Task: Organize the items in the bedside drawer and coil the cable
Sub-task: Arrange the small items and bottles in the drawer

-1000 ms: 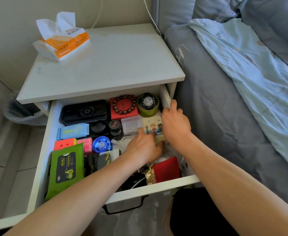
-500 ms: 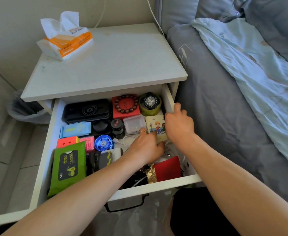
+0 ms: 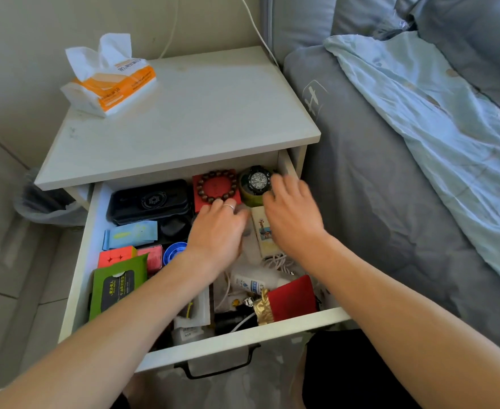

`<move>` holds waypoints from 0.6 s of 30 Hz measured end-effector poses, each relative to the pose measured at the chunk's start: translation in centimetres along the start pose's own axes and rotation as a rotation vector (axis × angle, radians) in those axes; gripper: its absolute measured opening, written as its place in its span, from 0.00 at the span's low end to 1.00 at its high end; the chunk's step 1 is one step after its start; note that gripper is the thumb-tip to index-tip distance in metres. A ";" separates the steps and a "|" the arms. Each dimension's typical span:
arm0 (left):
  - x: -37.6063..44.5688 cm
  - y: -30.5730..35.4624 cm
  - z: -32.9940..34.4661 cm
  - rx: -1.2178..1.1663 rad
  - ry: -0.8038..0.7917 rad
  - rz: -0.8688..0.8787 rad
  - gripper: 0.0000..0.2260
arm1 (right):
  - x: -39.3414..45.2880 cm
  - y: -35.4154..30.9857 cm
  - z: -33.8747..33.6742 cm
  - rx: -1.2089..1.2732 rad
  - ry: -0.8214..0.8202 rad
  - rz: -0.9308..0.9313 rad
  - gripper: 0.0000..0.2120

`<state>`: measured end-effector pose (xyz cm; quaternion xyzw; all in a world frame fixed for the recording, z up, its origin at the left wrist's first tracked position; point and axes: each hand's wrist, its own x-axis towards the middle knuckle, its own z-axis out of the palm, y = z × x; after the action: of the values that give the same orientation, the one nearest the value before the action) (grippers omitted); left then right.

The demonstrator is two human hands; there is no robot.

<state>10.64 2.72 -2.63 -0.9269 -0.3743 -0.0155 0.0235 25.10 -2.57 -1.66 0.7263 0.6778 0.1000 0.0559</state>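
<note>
Both hands are inside the open drawer (image 3: pixel 77 278) of the bedside table (image 3: pixel 183 119). The left hand (image 3: pixel 217 228) lies palm down with its fingers stretched forward and relaxed, holding nothing that shows; a ring sits on one finger, and the fingertips touch the near edge of the red box (image 3: pixel 213 188) that carries a bead bracelet (image 3: pixel 216 184). The right hand (image 3: pixel 290 214) is blurred, its fingers spread and loosely bent just beside the watch (image 3: pixel 257 181) on its green stand; it seems to grasp nothing, though the blur makes that hard to settle. Between the two hands lies a pale card box (image 3: pixel 265 231) with a cartoon picture, and just behind the right wrist a loose tangle of white cable (image 3: pixel 278 261) rests on the drawer floor, uncoiled. Nearer the person than the left wrist are a small white bottle (image 3: pixel 251 283) and a red pouch (image 3: pixel 293 299) with a gold trim. Left of the left hand sit a black case (image 3: pixel 149 200), a blue packet (image 3: pixel 130 234), a colour cube (image 3: pixel 115 256) and a green wipes pack (image 3: pixel 115 286). A tissue pack (image 3: pixel 110 81) stands on the table top.
</note>
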 end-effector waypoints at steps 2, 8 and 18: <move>0.6 -1.1 0.7 0.060 -0.050 0.020 0.25 | 0.1 -0.6 0.0 0.123 -0.121 -0.095 0.18; 0.5 -1.8 2.8 0.028 0.063 0.094 0.27 | 1.7 -0.5 0.9 0.110 -0.523 -0.039 0.32; 0.2 -2.4 3.4 -0.055 0.104 0.044 0.24 | 4.5 -1.4 0.8 -0.213 -0.706 -0.046 0.38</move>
<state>9.18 4.76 -5.90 -0.9330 -0.3517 -0.0735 0.0179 24.23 2.10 -2.37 0.6908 0.6187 -0.0881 0.3635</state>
